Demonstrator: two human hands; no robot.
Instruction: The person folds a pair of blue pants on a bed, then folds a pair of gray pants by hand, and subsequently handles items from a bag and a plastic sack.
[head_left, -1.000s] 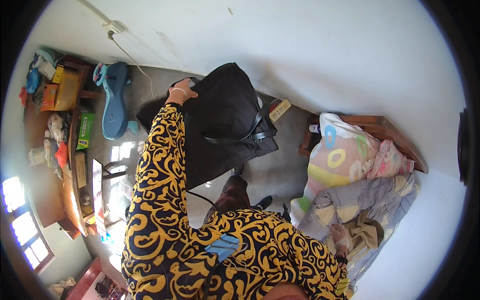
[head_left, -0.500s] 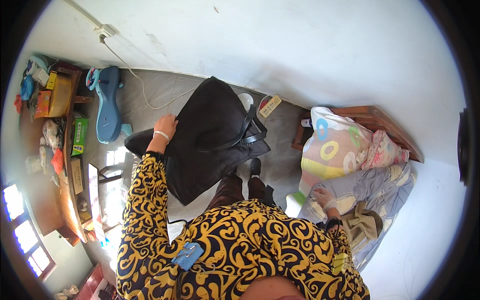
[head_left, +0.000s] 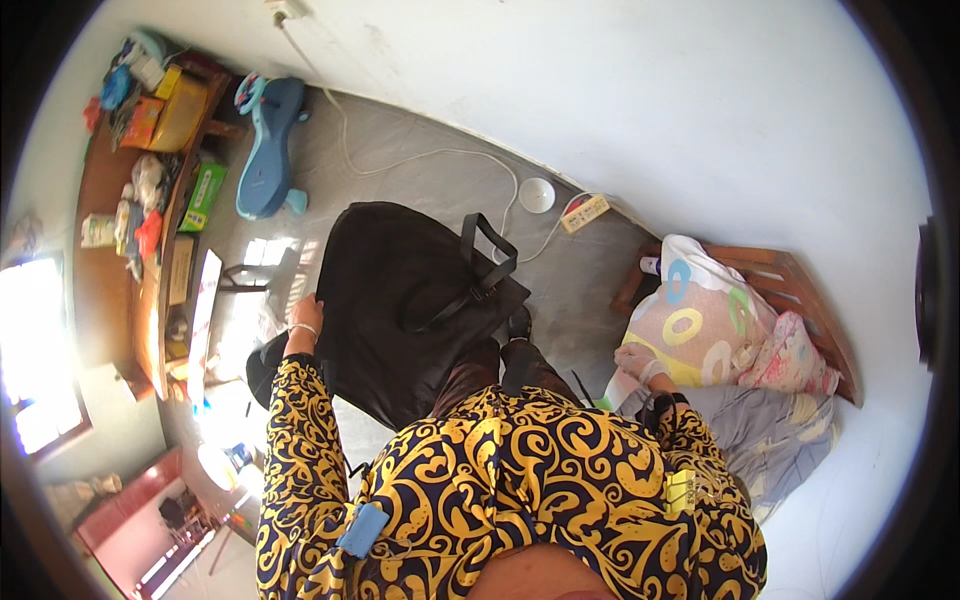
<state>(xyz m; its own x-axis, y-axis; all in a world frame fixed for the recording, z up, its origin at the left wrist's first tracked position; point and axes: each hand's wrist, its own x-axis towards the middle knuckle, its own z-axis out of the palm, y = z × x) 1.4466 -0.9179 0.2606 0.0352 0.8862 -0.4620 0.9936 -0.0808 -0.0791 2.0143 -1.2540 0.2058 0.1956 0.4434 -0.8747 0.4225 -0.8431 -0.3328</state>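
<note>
1. Head view shows the left hand with its fingers curled over the left edge of a large black bag, gripping the fabric; a pale bracelet sits at the wrist.
2. The right hand rests on the near left edge of a pastel blanket with coloured rings; its fingers are bent against the cloth, but whether they pinch it or only touch it cannot be told.
3. The black bag hangs in front of the person, left of centre, above the grey floor; its two dark straps lie across its right side.
4. Both arms wear sleeves of a black and yellow patterned garment, which fills the near part of the picture.
5. The ringed blanket lies on a wooden bed at the right, with a pink floral cloth just beside it and a grey sheet nearer.
6. On the far floor a white cable runs to a round white disc and a yellow power strip.
7. At the far left stands a blue ride-on toy, near a wooden shelf crowded with boxes and packets.
</note>
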